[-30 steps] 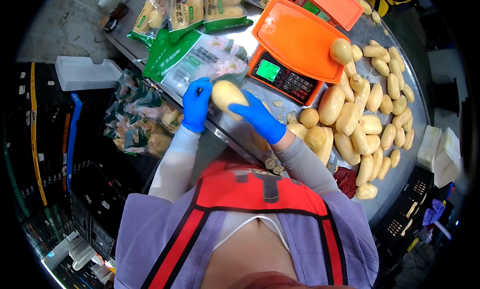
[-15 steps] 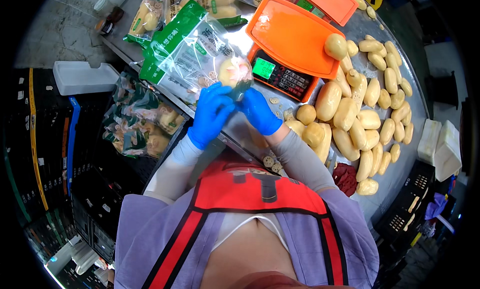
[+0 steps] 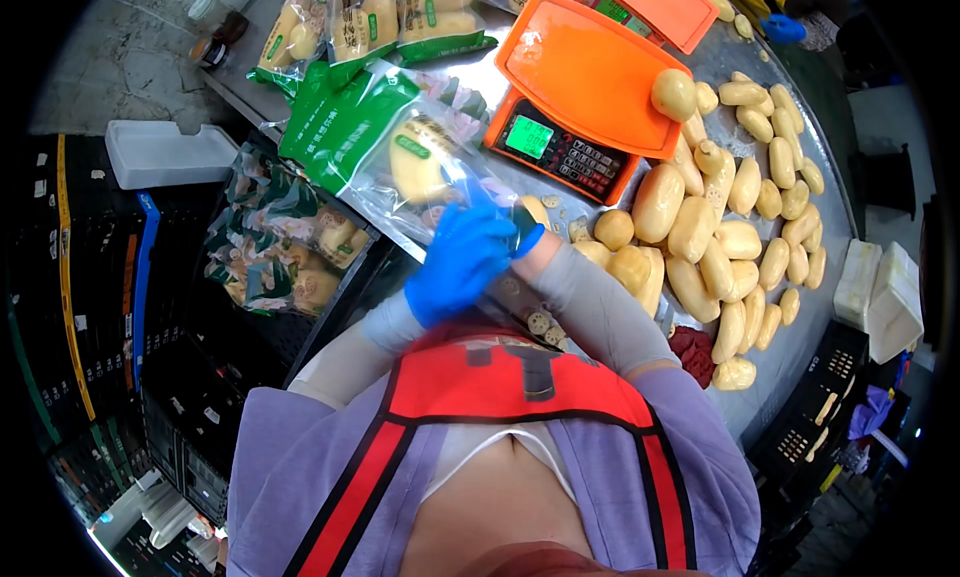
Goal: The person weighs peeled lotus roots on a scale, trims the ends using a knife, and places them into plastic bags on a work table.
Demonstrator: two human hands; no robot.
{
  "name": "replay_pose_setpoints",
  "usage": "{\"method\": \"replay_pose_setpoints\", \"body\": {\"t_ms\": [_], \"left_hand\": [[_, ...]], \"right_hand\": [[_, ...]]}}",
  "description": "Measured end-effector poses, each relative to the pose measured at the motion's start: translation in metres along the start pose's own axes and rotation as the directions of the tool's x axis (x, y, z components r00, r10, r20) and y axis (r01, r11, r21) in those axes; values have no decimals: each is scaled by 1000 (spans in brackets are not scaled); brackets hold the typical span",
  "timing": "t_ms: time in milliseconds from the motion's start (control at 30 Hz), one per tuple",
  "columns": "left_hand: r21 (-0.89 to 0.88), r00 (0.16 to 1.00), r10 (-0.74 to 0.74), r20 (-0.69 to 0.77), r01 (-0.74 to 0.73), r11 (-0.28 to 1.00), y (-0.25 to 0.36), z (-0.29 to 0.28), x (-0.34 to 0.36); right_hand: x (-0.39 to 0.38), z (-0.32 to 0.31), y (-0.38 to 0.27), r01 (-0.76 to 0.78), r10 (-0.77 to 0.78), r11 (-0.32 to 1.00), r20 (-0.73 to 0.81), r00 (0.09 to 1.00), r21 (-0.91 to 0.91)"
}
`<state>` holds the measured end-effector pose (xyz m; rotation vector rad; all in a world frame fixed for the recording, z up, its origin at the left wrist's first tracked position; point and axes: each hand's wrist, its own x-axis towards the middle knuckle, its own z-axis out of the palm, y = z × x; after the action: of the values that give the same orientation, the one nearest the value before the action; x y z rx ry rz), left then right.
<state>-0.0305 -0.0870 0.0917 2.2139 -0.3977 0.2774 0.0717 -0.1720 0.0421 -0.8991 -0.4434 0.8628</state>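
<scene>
A clear plastic bag with a green end (image 3: pixel 345 127) lies across the table edge, a pale peeled lotus root (image 3: pixel 418 167) inside it. My left hand (image 3: pixel 462 262), in a blue glove, has its fingers closed at the bag's near end, beside my right wrist. My right hand (image 3: pixel 482 189), also blue-gloved, reaches into the bag and shows blurred through the plastic next to the lotus root. Its fingers are too smeared to make out. Just right of the bag stands an orange scale (image 3: pixel 570 147) with a lit green display and one round lotus root piece (image 3: pixel 673 95) on its tray.
Many peeled lotus roots (image 3: pixel 690 227) spread over the metal table at right. Filled bags (image 3: pixel 435 17) lie at the back left, more in a dark crate (image 3: pixel 300 262) at left. A second orange scale (image 3: pixel 650 12) and another person's blue-gloved hand (image 3: pixel 783 29) are at the far right.
My right hand has gone into the bag's near end. My left hand has come down and right, beside the right wrist. The bag has shifted and creased. Another person's hand has appeared far right.
</scene>
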Motion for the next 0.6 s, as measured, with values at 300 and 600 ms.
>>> {"method": "replay_pose_setpoints", "body": {"t_ms": [300,600], "left_hand": [[-614,660,-608,-442,272,741,18,-25,10],[-943,572,-808,143,327,64,-94,-3,-49]], "right_hand": [[45,5,17,-285,326,875,-41,944,391],[68,14,20,-214,381,703,-105,919,678]]}}
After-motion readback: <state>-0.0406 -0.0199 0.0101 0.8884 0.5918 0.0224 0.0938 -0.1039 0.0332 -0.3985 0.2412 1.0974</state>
